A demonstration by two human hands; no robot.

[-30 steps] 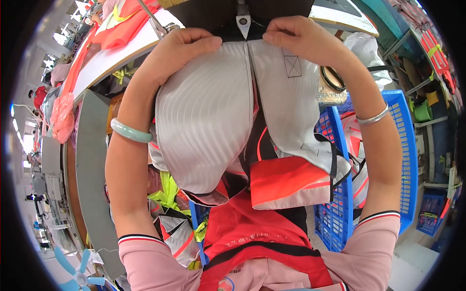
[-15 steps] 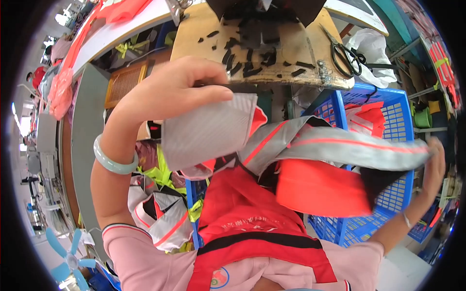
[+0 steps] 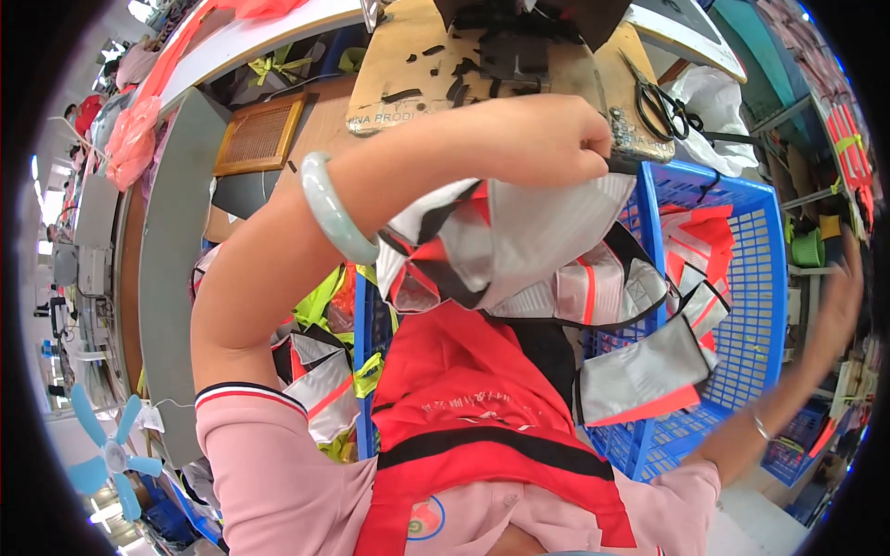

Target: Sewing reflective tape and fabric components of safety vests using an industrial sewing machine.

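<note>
My left hand (image 3: 556, 139) is closed in a fist at the edge of a silver reflective fabric piece (image 3: 552, 227) with red and black trim. The fabric hangs over my lap, in front of my red apron (image 3: 473, 389), and trails right toward the blue crate. A lower silver flap (image 3: 640, 371) with a red edge droops over the crate's side. My right hand (image 3: 845, 287) is raised at the far right, its fingers stretched out, slightly blurred, with no fabric in it.
A blue plastic crate (image 3: 779, 306) on the right holds red and silver pieces. Black scissors (image 3: 654, 107) lie on the wooden work board (image 3: 399, 60) among black scraps. Yellow and silver fabric (image 3: 320, 380) is piled at left. A fan (image 3: 116, 454) stands lower left.
My left hand has swung right, carrying the silver fabric over toward the crate. The right hand has released its end and risen slightly outward. The fabric's right end has dropped across the crate.
</note>
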